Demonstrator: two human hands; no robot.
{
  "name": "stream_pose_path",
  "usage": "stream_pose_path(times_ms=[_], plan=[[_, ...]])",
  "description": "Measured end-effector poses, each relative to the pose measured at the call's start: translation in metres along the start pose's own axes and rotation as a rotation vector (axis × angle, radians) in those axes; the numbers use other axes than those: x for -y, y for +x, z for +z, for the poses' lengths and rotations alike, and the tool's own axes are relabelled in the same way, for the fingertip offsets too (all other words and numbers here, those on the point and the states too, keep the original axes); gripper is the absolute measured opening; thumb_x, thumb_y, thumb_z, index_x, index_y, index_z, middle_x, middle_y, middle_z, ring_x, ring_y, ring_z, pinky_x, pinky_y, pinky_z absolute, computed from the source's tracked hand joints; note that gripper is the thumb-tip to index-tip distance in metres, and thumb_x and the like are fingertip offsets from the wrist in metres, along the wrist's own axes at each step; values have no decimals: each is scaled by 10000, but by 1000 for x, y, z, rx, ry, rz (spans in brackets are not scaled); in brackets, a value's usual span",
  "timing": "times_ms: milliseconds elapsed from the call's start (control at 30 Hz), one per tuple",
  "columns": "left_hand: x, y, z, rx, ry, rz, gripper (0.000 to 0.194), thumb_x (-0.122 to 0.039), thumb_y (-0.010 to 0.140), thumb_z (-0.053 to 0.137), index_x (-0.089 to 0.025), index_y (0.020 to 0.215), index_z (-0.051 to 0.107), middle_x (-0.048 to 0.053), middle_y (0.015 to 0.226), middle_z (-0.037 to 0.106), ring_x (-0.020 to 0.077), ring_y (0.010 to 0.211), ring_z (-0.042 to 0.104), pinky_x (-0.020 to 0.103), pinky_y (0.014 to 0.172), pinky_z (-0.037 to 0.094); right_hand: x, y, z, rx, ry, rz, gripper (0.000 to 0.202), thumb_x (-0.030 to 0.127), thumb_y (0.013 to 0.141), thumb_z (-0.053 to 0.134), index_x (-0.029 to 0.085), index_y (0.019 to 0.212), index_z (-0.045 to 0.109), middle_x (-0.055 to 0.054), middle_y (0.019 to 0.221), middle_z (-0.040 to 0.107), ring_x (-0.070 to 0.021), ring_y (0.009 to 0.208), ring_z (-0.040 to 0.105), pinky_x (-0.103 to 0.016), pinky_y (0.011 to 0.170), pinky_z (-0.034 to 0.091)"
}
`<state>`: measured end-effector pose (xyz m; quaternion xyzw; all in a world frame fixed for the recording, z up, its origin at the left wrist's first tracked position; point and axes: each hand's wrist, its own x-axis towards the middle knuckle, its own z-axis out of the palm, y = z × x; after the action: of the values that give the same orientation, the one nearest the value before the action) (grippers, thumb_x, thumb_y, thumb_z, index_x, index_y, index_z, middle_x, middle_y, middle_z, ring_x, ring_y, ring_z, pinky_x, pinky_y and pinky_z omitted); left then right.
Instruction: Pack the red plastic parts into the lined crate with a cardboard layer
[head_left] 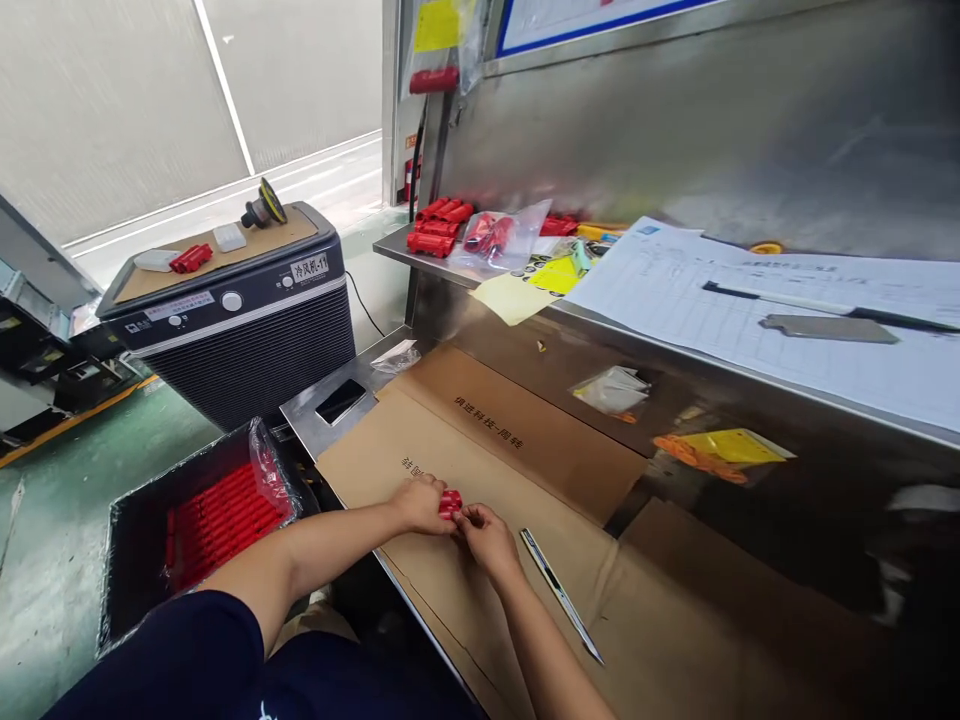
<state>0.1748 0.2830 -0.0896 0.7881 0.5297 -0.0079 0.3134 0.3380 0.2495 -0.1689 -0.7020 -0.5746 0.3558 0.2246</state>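
Note:
A small red part (450, 503) is held between my two hands above the cardboard (480, 470) on the bench. My left hand (422, 503) is wrapped round its left side. At its right side, my right hand (486, 538) pinches its lower edge with thumb and fingers. To the right of my right hand lies a long thin tool (561, 595), flat on the cardboard. The underside of the red part is hidden by my fingers.
A black-lined crate (120, 560) of red parts (225, 520) stands at lower left, near a cooler (247, 350). A phone (340, 400) rests at the bench corner. The shelf (397, 245) holds red parts, bags and papers (675, 300); bagged pieces (724, 450) lie below it.

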Motion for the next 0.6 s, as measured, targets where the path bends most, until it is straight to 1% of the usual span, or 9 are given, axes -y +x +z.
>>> stream_pose_path(times_ms=[33, 100, 200, 267, 333, 400, 433, 533, 600], plan=[[-3, -2, 2, 7, 21, -3, 476, -434, 920, 693, -171, 1306, 603, 128, 1370, 596, 299, 1257, 570, 542, 1072, 466, -2, -4, -6, -22, -42, 12, 322, 440, 969, 639, 157, 1121, 656, -53, 1088, 686, -169, 941, 667, -379, 855, 579], [-8, -4, 4, 18, 52, -14, 474, -408, 918, 693, -173, 1317, 594, 131, 1418, 559, 318, 1314, 520, 560, 1102, 429, -10, -14, -22, -95, -139, 65, 331, 424, 968, 637, 169, 1178, 642, -71, 1172, 666, -198, 1047, 648, -428, 941, 552], [-15, 0, 6, 25, 60, -52, 440, -380, 931, 679, -174, 1312, 599, 127, 1433, 547, 322, 1330, 506, 568, 1107, 422, -28, -32, -48, -208, -279, 217, 378, 420, 967, 631, 173, 1252, 609, -99, 1283, 616, -241, 1168, 599, -488, 1023, 503], [-18, 4, 6, 14, 39, -88, 442, -373, 934, 680, -174, 1320, 596, 127, 1440, 544, 325, 1335, 507, 579, 1109, 424, -40, -43, -63, -232, -335, 321, 368, 426, 963, 636, 164, 1221, 619, -99, 1264, 622, -238, 1150, 605, -482, 1013, 507], [-16, 5, 4, -5, -4, -132, 443, -369, 937, 681, -175, 1326, 594, 128, 1440, 547, 323, 1329, 517, 581, 1104, 436, -53, -53, -74, -231, -356, 407, 350, 434, 966, 632, 159, 1183, 631, -90, 1212, 642, -219, 1096, 626, -451, 974, 529], [-7, 1, 2, -22, -76, -187, 423, -367, 945, 674, -172, 1313, 599, 125, 1400, 575, 304, 1274, 562, 554, 1064, 482, -67, -64, -82, -234, -358, 496, 348, 446, 973, 620, 155, 1163, 638, -90, 1171, 658, -204, 1058, 641, -418, 941, 544], [1, -3, 0, -29, -123, -220, 403, -368, 951, 667, -170, 1297, 605, 120, 1361, 598, 285, 1221, 595, 527, 1028, 514, -74, -70, -85, -235, -354, 545, 354, 458, 975, 615, 152, 1151, 642, -90, 1148, 665, -199, 1040, 648, -404, 925, 549], [34, -24, -8, -63, -293, -334, 359, -377, 970, 645, -163, 1257, 617, 99, 1227, 653, 227, 1043, 660, 440, 898, 581, -95, -90, -89, -194, -335, 677, 390, 535, 966, 604, 160, 1051, 669, -72, 1018, 690, -176, 936, 666, -371, 858, 561], [59, -42, -15, -135, -419, -418, 355, -380, 973, 641, -162, 1252, 616, 93, 1199, 658, 216, 1005, 665, 423, 867, 588, -105, -102, -89, -130, -313, 706, 456, 629, 939, 594, 182, 924, 679, -36, 847, 676, -155, 794, 653, -344, 768, 561]])
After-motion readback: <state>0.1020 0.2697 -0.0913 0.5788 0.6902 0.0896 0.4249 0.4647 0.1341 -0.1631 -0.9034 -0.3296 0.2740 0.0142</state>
